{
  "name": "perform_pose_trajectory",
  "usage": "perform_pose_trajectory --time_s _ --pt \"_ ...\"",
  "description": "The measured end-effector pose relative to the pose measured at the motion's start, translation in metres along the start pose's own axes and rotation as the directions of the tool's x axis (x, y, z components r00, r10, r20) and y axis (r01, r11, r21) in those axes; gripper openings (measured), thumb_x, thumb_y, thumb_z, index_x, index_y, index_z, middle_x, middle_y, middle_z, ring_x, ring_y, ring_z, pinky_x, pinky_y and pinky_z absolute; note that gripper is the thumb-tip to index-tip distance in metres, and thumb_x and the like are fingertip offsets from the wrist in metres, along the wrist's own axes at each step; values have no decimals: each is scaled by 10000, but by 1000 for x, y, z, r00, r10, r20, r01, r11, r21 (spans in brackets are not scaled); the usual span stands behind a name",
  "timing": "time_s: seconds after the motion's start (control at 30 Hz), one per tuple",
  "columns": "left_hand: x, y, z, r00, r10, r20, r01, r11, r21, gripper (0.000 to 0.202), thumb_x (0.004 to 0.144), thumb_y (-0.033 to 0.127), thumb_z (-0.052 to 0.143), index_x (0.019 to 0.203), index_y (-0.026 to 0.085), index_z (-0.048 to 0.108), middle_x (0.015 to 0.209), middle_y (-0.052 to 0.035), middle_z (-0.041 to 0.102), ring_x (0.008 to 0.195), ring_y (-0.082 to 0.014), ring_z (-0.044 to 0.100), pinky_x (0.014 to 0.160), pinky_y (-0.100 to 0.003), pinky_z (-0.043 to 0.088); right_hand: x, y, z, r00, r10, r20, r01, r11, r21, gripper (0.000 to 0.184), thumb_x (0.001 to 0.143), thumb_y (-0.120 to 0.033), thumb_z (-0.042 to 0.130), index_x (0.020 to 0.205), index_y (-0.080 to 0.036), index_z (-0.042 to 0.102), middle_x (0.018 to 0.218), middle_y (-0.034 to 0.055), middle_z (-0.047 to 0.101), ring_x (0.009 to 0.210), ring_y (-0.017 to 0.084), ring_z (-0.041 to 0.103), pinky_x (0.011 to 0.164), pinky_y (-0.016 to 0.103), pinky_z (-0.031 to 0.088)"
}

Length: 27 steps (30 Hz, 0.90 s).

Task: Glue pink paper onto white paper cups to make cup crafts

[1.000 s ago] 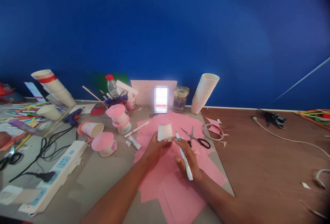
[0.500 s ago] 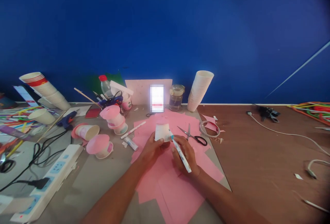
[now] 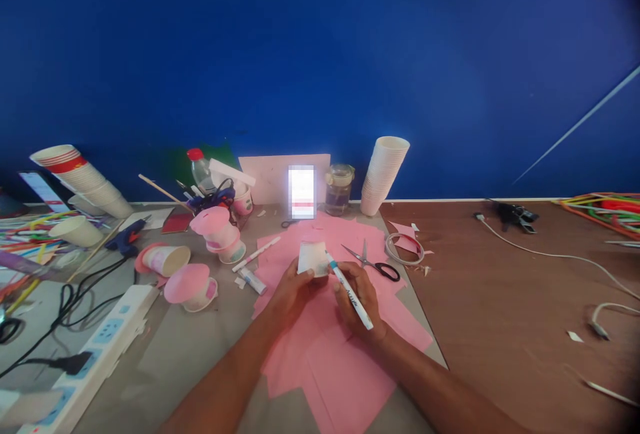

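Note:
My left hand [image 3: 290,291] is closed around a small white paper cup [image 3: 311,257], its thumb lying across the cup's near side. My fingers hide the lower part. In my right hand [image 3: 361,293] is a white acrylic marker [image 3: 354,297] with a blue band, gripped like a pen. Its tip is at the cup's right edge; whether it touches cannot be made out. Both hands are over overlapping pink paper sheets [image 3: 345,371]. Scissors [image 3: 373,263] with black handles lie partly spread to the right of the cup.
Pink-and-white cup pieces [image 3: 190,286], a glue tube [image 3: 253,281] and a power strip [image 3: 100,347] are at left. Behind are a lit phone [image 3: 302,192], a jar [image 3: 339,189] and a cup stack [image 3: 385,174]. A tape roll [image 3: 404,249] and cable [image 3: 540,254] lie right.
The whole view has shifted slightly, so the table items appear a little further left. Both hands keep their holds, and the marker stays by the cup's right edge.

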<state>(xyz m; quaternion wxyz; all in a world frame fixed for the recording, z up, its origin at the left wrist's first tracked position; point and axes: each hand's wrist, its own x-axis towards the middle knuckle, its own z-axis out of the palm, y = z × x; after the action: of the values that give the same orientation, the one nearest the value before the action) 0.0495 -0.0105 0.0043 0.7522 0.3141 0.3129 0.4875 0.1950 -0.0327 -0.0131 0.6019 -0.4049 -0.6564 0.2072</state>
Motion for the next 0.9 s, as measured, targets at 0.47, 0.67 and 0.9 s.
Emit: perform_pose_trajectory --time_s 0.47,0.67,0.9 --pt "-1 1 0 1000 8 26 -8 1000 -13 253 784 215 611 1035 186 609 984 -86 652 910 -219 607 855 -382 434 1 -5 -1 998 -62 5 62 997 -55 247 846 -182 477 1091 -211 489 967 86 602 912 205 603 779 368 520" --pt "-1 -1 -1 1000 6 10 -6 1000 -11 311 781 226 613 1090 195 589 986 -88 652 903 -222 610 854 -385 436 2 -6 -1 998 -56 9 56 997 -45 235 847 -180 474 1078 -209 500 963 93 607 916 212 603 785 383 515" --pt "1 -1 -1 1000 0 21 0 1000 -5 319 770 227 617 1085 181 596 980 -93 649 896 -222 605 846 -383 442 2 -5 0 998 -68 19 68 997 -43 253 839 -166 482 1086 -214 498 964 92 609 917 209 602 783 375 512"
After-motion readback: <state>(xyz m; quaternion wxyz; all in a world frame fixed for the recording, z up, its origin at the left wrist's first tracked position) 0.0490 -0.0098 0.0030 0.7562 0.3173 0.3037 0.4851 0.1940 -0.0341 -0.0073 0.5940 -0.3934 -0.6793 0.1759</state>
